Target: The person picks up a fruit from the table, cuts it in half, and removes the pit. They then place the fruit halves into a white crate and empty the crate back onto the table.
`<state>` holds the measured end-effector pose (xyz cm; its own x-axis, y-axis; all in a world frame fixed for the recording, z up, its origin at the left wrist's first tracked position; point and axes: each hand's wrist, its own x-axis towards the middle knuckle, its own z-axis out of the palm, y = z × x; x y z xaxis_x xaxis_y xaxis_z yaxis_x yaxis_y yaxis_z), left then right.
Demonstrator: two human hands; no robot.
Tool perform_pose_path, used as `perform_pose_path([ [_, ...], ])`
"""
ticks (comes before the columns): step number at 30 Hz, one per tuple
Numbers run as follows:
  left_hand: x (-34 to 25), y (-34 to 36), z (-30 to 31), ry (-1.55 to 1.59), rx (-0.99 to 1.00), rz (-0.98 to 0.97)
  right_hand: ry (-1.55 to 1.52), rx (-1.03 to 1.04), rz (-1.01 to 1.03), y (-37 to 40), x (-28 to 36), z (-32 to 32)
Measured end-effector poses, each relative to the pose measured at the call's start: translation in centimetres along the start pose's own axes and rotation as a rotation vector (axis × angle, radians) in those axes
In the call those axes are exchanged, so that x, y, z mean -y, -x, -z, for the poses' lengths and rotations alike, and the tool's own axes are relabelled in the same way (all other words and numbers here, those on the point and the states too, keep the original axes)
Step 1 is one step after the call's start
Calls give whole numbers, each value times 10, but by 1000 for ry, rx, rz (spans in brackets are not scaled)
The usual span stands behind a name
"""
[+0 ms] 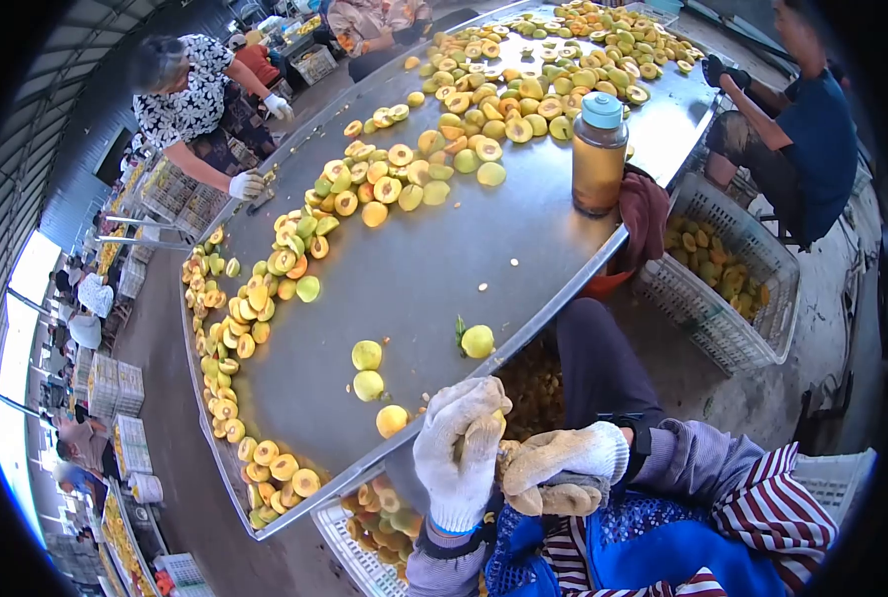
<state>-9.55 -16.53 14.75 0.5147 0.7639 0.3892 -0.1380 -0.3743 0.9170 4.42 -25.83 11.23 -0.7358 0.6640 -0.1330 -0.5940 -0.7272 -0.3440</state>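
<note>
My left hand, in a white knitted work glove, is closed with its fingers curled. A yellow sliver of fruit shows at its fingertips. My right hand, in a stained glove, is closed close beside it. Something small and brownish sits at its fingertips, too covered to name. On the metal table just past my hands lie several whole yellow-green fruits, the nearest one by the table's edge. Another fruit has a green leaf beside it.
Halved fruits spread along the metal table. A bottle with a teal lid stands near the right edge, by a maroon cloth. Crates of fruit stand at right and below the table. Co-workers sit around the table.
</note>
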Motion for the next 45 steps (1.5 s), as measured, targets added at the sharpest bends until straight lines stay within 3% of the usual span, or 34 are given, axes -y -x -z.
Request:
perform_pose_path([
  [1,0,0,1,56,26,34,33,-147,-78,2,7,-16],
  [4,-7,-6,6,125,132,159,46,-146,-10,3,5,-19],
  [6,-4,-8,5,177,170,155,-208,33,-20,-5,-15,16],
  [7,6,-8,1,133,116,-73,-113,18,80,-4,-22,22],
  [10,9,1,-8,283,9,-67,-118,59,159,-4,-24,24],
  [11,2,5,-10,471,-8,163,-30,-20,184,-3,-23,17],
  [14,7,10,-13,832,-64,285,-91,39,47,0,-1,5],
  [18,4,5,-19,458,-94,192,-111,-38,32,2,-5,4],
  [21,8,9,-22,525,-122,139,-166,-28,64,-1,-16,12],
  [24,9,6,-9,1215,-105,655,-154,39,-25,-8,-20,21],
  [26,12,10,-15,957,-221,717,85,-11,-113,-8,7,-4],
  [28,21,14,-6,726,-260,599,182,-67,-134,-7,20,-17],
  [29,25,18,4,578,-313,524,60,69,-139,-8,-4,30],
  [33,45,55,86,-159,-588,442,80,-146,-251,1,5,27],
  [34,44,66,115,-589,-470,681,251,-254,-259,0,22,3],
  [36,51,81,153,-1181,-15,622,303,-284,-317,-7,24,-2],
  [39,65,62,145,-977,-176,549,391,-294,-331,-20,23,-3],
  [42,103,12,141,-965,-133,469,458,-251,-233,-26,22,-9],
  [44,126,-28,139,-1093,-55,695,470,-264,-200,-27,15,-1],
  [45,146,-36,141,-1146,-25,702,467,-291,-202,-27,11,4],
])
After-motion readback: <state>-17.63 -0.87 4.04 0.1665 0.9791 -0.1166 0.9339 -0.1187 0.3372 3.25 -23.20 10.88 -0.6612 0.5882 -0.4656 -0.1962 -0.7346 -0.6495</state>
